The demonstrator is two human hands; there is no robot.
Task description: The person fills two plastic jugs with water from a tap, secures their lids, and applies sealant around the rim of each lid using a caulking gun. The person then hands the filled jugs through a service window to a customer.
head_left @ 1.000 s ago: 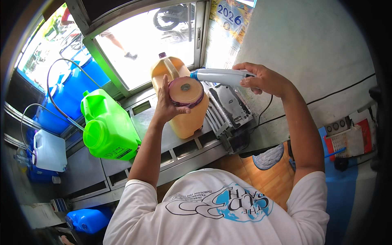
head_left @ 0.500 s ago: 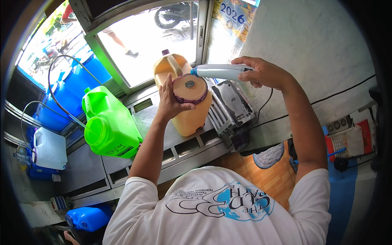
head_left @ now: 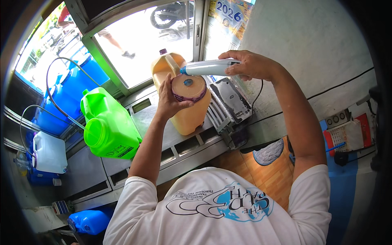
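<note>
A translucent amber water jug stands on the metal counter, its wide round cap facing up. Purple film rings the cap's edge, and a small blue round spot marks its top. My left hand curls around the cap's left side, fingers behind and thumb along the front rim. In my right hand is a white heat gun with a blue nozzle, held level by its rear end. Its nozzle is just above the cap's far edge. A cord drops from the handle side.
A bright green jug stands left, a hose in its wide mouth. Blue containers, a pale jug and another blue jug are farther left. Right of the amber jug sits a worn metal device. A black cable crosses the wall.
My right hand has moved the heat gun left, carrying its nozzle across the cap's far side. My left hand stays on the cap. The whole view has shifted slightly.
</note>
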